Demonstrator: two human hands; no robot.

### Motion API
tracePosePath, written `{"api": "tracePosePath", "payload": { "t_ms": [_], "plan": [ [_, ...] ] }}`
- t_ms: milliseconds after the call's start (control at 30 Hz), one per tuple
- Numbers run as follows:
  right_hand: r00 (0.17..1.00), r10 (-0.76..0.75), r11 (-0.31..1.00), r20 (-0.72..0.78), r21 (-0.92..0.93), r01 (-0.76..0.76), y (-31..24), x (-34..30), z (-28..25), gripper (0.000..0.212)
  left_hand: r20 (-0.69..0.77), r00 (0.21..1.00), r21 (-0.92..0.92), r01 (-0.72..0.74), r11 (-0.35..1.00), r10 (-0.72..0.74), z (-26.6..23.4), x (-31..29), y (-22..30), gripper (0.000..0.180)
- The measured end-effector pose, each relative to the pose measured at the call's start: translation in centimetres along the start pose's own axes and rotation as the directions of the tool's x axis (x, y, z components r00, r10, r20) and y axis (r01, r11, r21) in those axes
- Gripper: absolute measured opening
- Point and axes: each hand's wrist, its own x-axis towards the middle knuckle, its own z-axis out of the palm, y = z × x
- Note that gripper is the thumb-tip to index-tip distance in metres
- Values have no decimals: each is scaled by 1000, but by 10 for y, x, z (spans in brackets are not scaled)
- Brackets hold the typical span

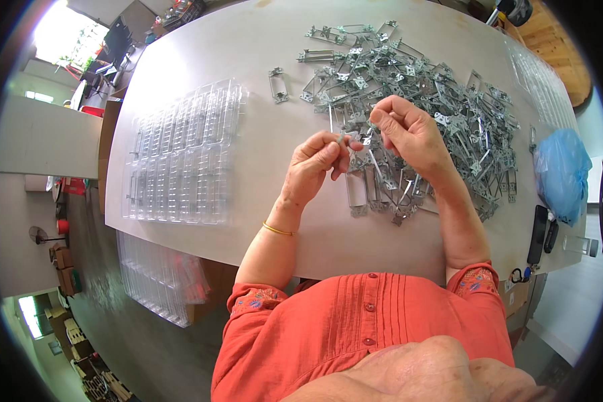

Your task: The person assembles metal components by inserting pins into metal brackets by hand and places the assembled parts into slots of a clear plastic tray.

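Above the near edge of a heap of grey metal brackets (442,100), both my hands are raised close together. My left hand (308,164), with a gold bangle on its wrist, pinches a small metal piece (342,139) between thumb and fingers; most of it is hidden. My right hand (414,137) is just to the right, thumb and forefinger pressed together; what lies between them cannot be made out. Long rectangular bracket frames lie below and behind the hands. One single bracket (278,86) lies apart, left of the heap.
A clear plastic tray (181,157) with narrow compartments lies on the left of the white table (268,234). More clear trays (155,275) are stacked lower, beside the table. At the right are a blue plastic bag (561,175), a black oblong device (537,234) and further clear trays (539,80).
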Motion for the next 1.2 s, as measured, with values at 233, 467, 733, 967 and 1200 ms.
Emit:
{"api": "tracePosePath", "payload": {
  "t_ms": [233, 467, 733, 967, 1200],
  "plan": [
    [993, 10, 980, 119, -201, 14, 10, -2, 1, 9, -63, 996, -89, -65, 994, 60, 0, 7, 5, 22],
    [995, 52, 989, 89, -142, -39, -4, -6, 8, 14, -42, 998, -18, -57, 998, 56, -2, 7, 1, 22],
    [991, 113, 980, 72, -173, -99, -13, -7, 10, 12, -59, 994, 97, -83, 992, 89, 3, 6, 0, 23],
    [987, -159, 881, -1, -452, 141, 1, -3, 4, 6, -170, 982, -48, -97, 994, 88, 0, 7, 4, 21],
    [945, -309, 934, 103, -156, 322, 9, -4, 11, 6, -9, 1000, -7, 11, 1000, -11, -4, 5, 0, 26]
  ]
}}
